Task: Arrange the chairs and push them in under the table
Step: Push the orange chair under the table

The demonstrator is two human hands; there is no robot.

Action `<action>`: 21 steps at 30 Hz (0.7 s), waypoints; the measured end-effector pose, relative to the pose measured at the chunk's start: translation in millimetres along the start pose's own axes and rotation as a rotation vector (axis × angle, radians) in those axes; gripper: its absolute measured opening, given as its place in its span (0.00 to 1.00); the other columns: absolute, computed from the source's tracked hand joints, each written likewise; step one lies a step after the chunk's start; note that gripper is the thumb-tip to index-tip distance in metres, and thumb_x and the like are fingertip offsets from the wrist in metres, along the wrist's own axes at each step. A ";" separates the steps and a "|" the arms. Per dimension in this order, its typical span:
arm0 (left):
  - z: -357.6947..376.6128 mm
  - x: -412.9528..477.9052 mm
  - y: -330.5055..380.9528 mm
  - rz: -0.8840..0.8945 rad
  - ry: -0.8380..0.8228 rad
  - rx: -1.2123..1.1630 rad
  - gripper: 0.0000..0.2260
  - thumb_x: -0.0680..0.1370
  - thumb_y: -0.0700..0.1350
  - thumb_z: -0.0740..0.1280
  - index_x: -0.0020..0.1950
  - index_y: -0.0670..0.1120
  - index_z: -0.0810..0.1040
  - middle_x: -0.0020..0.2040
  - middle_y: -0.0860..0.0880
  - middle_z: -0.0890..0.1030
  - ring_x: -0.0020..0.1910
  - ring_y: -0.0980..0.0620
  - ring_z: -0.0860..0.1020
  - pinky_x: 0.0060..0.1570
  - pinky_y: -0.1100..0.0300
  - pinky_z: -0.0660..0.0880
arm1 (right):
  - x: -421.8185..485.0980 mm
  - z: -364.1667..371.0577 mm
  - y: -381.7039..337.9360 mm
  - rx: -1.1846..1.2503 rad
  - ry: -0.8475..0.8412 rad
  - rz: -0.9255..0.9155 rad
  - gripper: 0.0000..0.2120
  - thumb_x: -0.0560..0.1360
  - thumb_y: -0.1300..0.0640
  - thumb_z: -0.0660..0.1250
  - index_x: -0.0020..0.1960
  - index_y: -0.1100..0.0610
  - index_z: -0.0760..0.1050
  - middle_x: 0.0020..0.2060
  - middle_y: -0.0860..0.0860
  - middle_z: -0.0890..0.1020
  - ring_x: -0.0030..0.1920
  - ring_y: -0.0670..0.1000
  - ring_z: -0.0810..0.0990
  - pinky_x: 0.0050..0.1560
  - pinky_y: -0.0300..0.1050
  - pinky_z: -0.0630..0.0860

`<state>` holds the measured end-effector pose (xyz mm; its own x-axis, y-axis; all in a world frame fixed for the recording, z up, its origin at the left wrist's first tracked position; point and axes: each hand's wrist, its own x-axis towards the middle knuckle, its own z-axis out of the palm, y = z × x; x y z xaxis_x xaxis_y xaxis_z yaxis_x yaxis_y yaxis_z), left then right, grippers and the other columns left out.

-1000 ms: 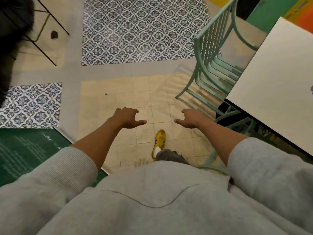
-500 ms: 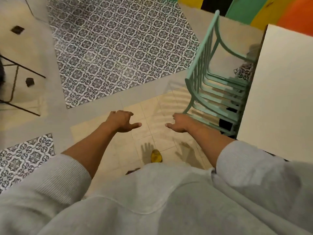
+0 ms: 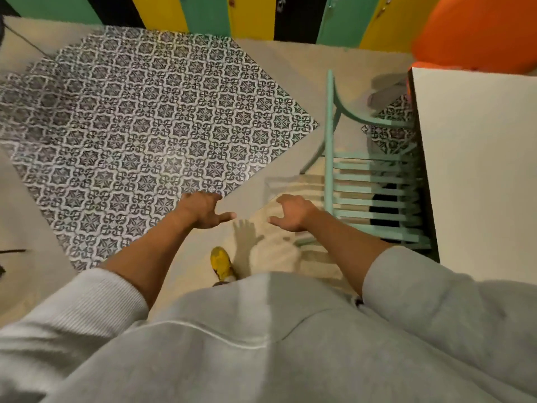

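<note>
A mint-green slatted metal chair [image 3: 374, 181] stands at the right, its seat partly under the white table [image 3: 476, 170] and its backrest top rail facing the open floor. My right hand [image 3: 292, 212] hovers just left of the backrest, fingers apart, holding nothing and not touching the chair. My left hand [image 3: 206, 209] hangs open over the floor further left, thumb pointing toward the right hand. The far side of the chair's seat is hidden under the tabletop.
Patterned black-and-white floor tiles [image 3: 145, 141] spread to the left and ahead. A wall of green, yellow and black stripes [image 3: 247, 16] runs along the back, with an orange shape [image 3: 476, 30] at the top right. My yellow shoe [image 3: 221, 263] is below the hands.
My view has turned right and forward, so the chair and table now sit squarely at my right and the striped wall has come into sight. Both hands stay open and apart.
</note>
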<state>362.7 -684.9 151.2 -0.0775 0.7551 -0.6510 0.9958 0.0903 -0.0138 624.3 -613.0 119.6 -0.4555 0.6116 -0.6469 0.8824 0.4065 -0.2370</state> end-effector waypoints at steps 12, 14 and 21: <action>-239.3 213.6 -96.1 0.341 0.190 0.141 0.49 0.75 0.81 0.49 0.87 0.53 0.50 0.86 0.44 0.59 0.84 0.41 0.57 0.79 0.31 0.54 | 150.2 -201.5 1.7 0.119 0.225 0.210 0.45 0.82 0.29 0.62 0.88 0.55 0.54 0.87 0.56 0.59 0.85 0.59 0.59 0.82 0.64 0.62; -259.1 249.6 -87.3 0.375 0.172 0.151 0.49 0.74 0.82 0.48 0.87 0.55 0.50 0.86 0.47 0.57 0.85 0.42 0.54 0.79 0.30 0.52 | 177.2 -220.7 12.6 0.122 0.213 0.251 0.46 0.81 0.28 0.61 0.88 0.56 0.55 0.86 0.56 0.59 0.85 0.60 0.60 0.82 0.65 0.62; -319.2 381.6 -82.4 0.378 0.032 0.235 0.50 0.72 0.83 0.44 0.87 0.57 0.45 0.88 0.48 0.47 0.86 0.42 0.43 0.79 0.27 0.42 | 306.4 -284.6 65.9 0.187 0.073 0.271 0.46 0.81 0.27 0.60 0.88 0.54 0.55 0.87 0.55 0.58 0.85 0.60 0.58 0.83 0.67 0.55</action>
<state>235.6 -196.8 146.2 0.2961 0.7271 -0.6194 0.9383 -0.3427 0.0462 509.3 -205.6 112.1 -0.2029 0.7303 -0.6523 0.9758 0.0954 -0.1968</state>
